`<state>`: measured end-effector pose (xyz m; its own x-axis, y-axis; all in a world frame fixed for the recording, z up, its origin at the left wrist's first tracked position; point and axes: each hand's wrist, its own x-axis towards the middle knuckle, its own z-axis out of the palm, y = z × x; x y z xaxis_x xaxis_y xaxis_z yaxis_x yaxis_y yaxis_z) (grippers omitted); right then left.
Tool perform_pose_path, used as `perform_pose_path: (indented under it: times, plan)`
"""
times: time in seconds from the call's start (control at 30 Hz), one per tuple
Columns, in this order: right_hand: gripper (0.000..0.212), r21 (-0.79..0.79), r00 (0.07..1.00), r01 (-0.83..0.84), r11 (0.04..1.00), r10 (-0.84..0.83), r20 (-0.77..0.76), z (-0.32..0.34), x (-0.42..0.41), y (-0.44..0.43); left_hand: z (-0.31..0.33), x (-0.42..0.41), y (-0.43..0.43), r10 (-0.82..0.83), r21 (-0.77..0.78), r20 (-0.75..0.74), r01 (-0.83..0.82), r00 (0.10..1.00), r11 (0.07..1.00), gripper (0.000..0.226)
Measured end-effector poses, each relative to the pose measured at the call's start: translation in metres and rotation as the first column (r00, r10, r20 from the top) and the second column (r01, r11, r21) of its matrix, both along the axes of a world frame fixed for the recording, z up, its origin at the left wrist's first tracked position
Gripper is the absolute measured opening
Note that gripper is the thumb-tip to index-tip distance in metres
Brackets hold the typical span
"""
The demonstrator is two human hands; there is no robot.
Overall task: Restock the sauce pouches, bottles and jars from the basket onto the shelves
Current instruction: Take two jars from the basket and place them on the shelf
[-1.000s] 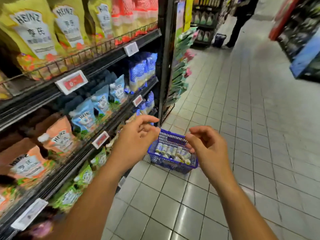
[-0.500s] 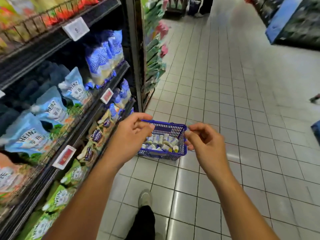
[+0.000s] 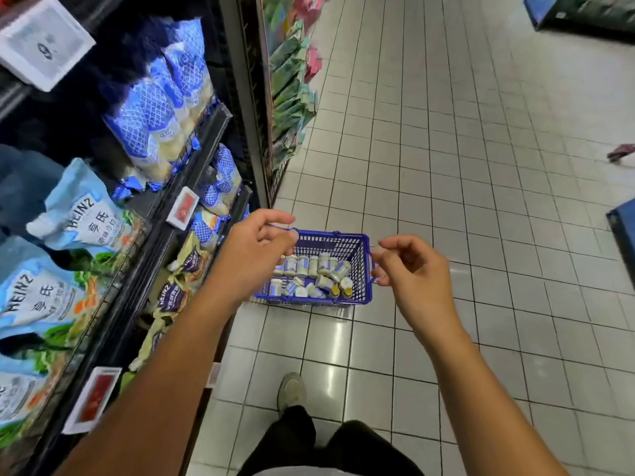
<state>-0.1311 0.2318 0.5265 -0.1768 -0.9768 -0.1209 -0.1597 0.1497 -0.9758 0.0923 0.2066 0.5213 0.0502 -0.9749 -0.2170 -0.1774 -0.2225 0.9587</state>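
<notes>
Left hand [image 3: 254, 259] and right hand [image 3: 412, 276] are hovering, loosely curled, empty; beneath them a blue plastic mesh basket [image 3: 363, 269] is sitting on glossy grey tiles [image 3: 446, 166].

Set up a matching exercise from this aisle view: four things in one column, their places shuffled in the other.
Things:
1 basket
2 jars
3 light-blue pouches
4 red price tag

Places:
A front edge of the shelf
B on the floor tiles
C inside the basket
D on the shelf, behind its edge

Pairs: 1-B; 2-C; 3-D; 4-A
</notes>
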Motion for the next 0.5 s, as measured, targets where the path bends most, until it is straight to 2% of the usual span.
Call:
perform_pose_path:
  times: [0.37,0.5]
  plan:
    - [0.009,0.139,0.999,0.051,0.989,-0.05,-0.01,-0.046,-0.012,-0.067,-0.052,-0.006,-0.074,-0.014,0.159,-0.002,0.014,1.0,0.987,0.015]
    - [0.003,0.193,0.999,0.034,0.981,-0.032,-0.014,-0.07,-0.024,-0.102,-0.079,-0.016,-0.105,-0.007,0.214,-0.002,0.007,1.0,0.977,0.014]
